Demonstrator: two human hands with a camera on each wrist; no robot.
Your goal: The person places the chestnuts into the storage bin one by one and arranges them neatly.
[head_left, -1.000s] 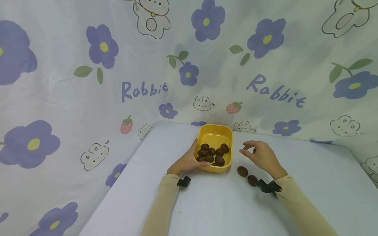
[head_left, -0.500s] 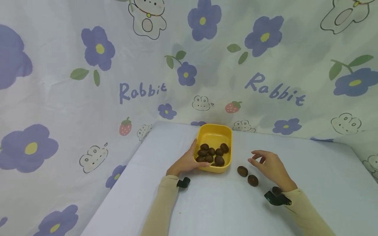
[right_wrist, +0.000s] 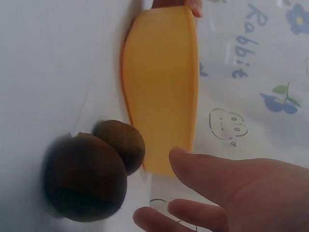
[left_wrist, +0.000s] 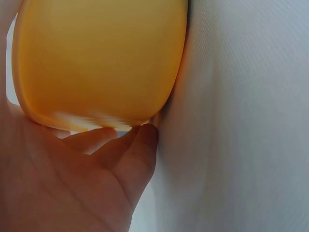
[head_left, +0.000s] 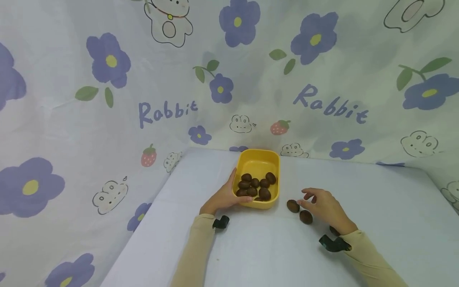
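A yellow plastic box [head_left: 259, 205] stands on the table with several brown, egg-shaped, kiwi-like fruits [head_left: 264, 194] inside. My left hand [head_left: 226, 196] grips its near left corner, the thumb lying along the front rim; the left wrist view shows my fingers [left_wrist: 140, 154] against the yellow wall. To the right of the box lie loose brown fruits, one [head_left: 293, 206] nearest it, another [head_left: 306, 217] just behind, and a third [head_left: 334, 230] partly hidden by my right wrist. My right hand [head_left: 328, 207] hovers beside the first one, thumb and fingers apart, nothing between them.
A white cloth covers the table [head_left: 258, 255]. Behind it and to the left hangs a flower and rabbit print curtain [head_left: 251, 79], close to the back of the box. Dark camera mounts [head_left: 334, 243] sit on both wrists.
My right hand has drawn back from beside the box, rightward and nearer me, then lowered and shifted slightly left toward the loose fruits. The left hand keeps its hold on the box.
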